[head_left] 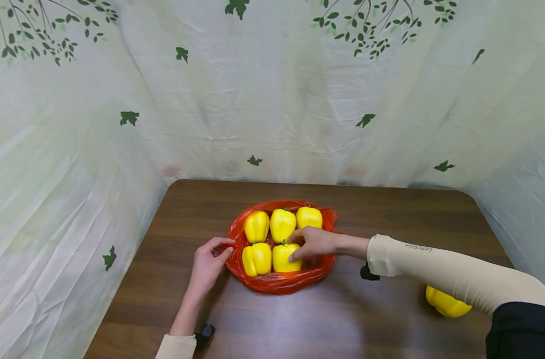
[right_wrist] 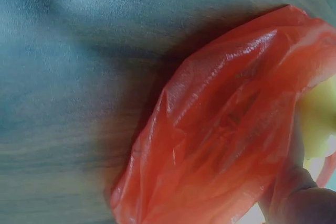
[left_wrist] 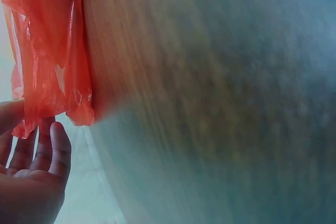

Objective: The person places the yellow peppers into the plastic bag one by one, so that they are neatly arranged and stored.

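Note:
A red plastic bag [head_left: 279, 286] lies spread on the table with its mouth open upward, and several yellow bell peppers [head_left: 256, 227] sit inside in two rows. My left hand [head_left: 205, 264] pinches the bag's left rim between thumb and fingers; the left wrist view shows the thin red film [left_wrist: 44, 66] at the fingertips. Reaching in from the right, my right hand [head_left: 317, 242] grips the front-right yellow bell pepper [head_left: 281, 260] by its top and side. In the right wrist view, the bag's side [right_wrist: 210, 129] hides most of that hand.
Another yellow bell pepper [head_left: 447, 303] lies on the brown wooden table [head_left: 366, 319] at the right, partly covered by the right forearm. Behind the table's far edge hangs a pale curtain [head_left: 281, 124] with a leaf print, which also runs along both sides.

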Tool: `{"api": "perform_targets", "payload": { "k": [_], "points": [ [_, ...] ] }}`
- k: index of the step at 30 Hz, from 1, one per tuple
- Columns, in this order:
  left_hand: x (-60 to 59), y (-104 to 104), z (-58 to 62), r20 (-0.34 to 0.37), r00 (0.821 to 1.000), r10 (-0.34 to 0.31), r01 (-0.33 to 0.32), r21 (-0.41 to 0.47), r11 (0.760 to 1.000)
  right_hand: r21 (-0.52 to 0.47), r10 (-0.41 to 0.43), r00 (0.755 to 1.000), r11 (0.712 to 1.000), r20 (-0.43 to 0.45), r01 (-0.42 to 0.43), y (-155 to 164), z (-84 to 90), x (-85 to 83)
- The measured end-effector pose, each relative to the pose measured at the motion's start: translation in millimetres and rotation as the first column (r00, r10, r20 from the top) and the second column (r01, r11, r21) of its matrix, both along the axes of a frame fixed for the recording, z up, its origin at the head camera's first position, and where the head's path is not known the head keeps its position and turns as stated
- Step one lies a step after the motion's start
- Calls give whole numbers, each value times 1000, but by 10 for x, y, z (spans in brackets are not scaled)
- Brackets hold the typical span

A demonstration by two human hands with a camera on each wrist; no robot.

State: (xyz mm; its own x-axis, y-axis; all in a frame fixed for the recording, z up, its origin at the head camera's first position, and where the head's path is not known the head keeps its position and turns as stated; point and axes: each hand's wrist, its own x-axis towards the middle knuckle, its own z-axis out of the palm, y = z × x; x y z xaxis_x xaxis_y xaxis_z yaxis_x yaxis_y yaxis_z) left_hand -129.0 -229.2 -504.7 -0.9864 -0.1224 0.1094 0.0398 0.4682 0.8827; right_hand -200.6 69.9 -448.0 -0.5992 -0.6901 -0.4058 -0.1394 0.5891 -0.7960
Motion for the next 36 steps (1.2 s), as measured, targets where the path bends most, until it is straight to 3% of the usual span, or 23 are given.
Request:
{"api": "perform_targets", "payload": {
  "k": [15,25,36],
  "points": [
    [29,31,37,38,999,11,-11,5,1000,-121,-40,998,992,46,45,114,-24,19],
    [43,26,39,50,999,11,-12,23,1000,-165,-53,989,986,-141,30,277,11,112],
    [43,38,60,75,997,11,-12,18,1000,-186,-240,943,962,-231,199,543,111,334]
  ]
}}
